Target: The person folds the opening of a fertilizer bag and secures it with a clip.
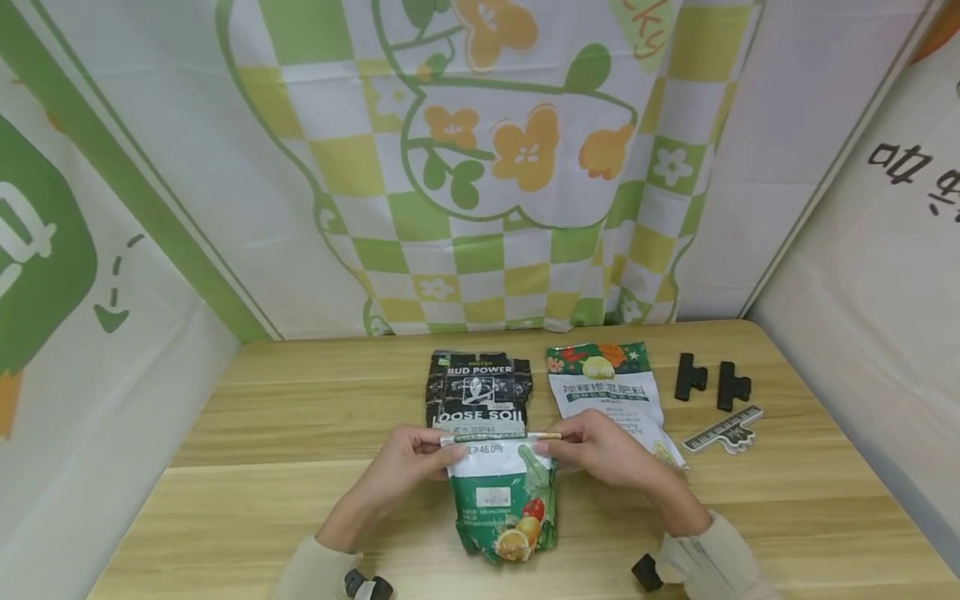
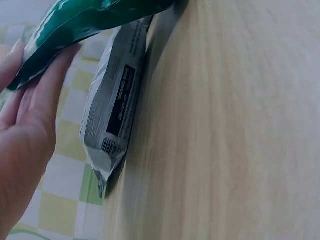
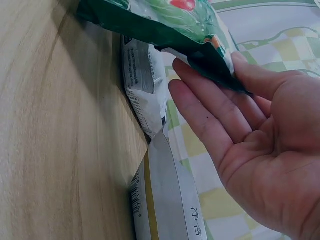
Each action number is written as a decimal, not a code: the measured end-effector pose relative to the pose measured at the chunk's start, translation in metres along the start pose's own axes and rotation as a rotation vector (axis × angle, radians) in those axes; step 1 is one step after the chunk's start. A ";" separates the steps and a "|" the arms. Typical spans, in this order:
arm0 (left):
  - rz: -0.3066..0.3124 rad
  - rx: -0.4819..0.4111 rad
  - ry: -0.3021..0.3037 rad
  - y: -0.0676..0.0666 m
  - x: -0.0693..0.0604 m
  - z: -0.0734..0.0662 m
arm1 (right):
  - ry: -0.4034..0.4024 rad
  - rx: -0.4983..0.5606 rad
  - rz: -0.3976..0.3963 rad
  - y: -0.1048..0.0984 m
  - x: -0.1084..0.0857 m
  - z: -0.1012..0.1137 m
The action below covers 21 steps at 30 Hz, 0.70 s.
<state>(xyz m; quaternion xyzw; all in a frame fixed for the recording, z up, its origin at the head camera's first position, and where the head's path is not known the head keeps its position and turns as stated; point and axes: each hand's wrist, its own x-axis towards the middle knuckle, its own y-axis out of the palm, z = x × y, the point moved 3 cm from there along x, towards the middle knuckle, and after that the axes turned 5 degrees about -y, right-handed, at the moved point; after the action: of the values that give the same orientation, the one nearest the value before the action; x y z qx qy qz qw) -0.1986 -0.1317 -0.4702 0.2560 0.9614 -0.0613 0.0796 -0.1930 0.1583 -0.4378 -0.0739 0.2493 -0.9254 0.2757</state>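
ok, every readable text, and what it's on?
"BUD POWER", black bag
"LOOSE SOIL", same bag, partly covered
"46.0%", green-and-white bag
"控释掺混肥料", white bag
"cky", curtain, word cut off
Left wall and right wall lettering: cut off
Other bag print: too small or blurred

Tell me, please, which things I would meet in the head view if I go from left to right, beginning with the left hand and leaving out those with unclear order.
Left hand → green-and-white fertilizer bag with fruit and vegetable print → right hand → first black clip → second black clip.
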 end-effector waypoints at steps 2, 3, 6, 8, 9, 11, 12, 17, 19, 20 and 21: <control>0.012 -0.044 -0.028 -0.001 -0.001 0.003 | 0.010 0.021 0.006 0.001 0.001 -0.002; 0.013 -0.060 -0.036 -0.001 -0.001 0.004 | 0.015 0.034 0.010 0.002 0.001 -0.002; 0.010 -0.084 -0.033 0.000 -0.003 0.005 | 0.023 0.070 0.016 0.002 0.002 -0.004; -0.004 -0.093 -0.028 0.002 -0.003 0.005 | 0.029 0.087 0.015 0.002 0.001 -0.005; -0.010 -0.096 -0.027 0.003 -0.004 0.005 | 0.032 0.090 0.012 0.001 0.001 -0.005; -0.022 -0.102 -0.033 0.004 -0.005 0.004 | 0.037 0.086 0.007 0.000 0.001 -0.006; -0.029 -0.104 -0.037 0.005 -0.005 0.003 | 0.039 0.078 0.007 -0.001 0.001 -0.006; -0.059 -0.120 -0.055 0.007 -0.005 0.001 | 0.048 0.068 -0.003 -0.003 0.000 -0.007; -0.069 -0.124 -0.060 0.008 -0.005 0.000 | 0.048 0.068 -0.006 -0.004 0.000 -0.007; -0.075 -0.124 -0.062 0.009 -0.005 0.000 | 0.050 0.064 -0.008 -0.004 -0.001 -0.006; -0.081 -0.125 -0.064 0.009 -0.004 0.000 | 0.053 0.055 -0.012 -0.005 -0.001 -0.006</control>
<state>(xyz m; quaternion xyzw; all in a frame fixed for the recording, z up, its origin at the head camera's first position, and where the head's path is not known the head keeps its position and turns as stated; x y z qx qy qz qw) -0.1902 -0.1257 -0.4701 0.2095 0.9699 -0.0127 0.1236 -0.1962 0.1648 -0.4404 -0.0434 0.2305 -0.9351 0.2656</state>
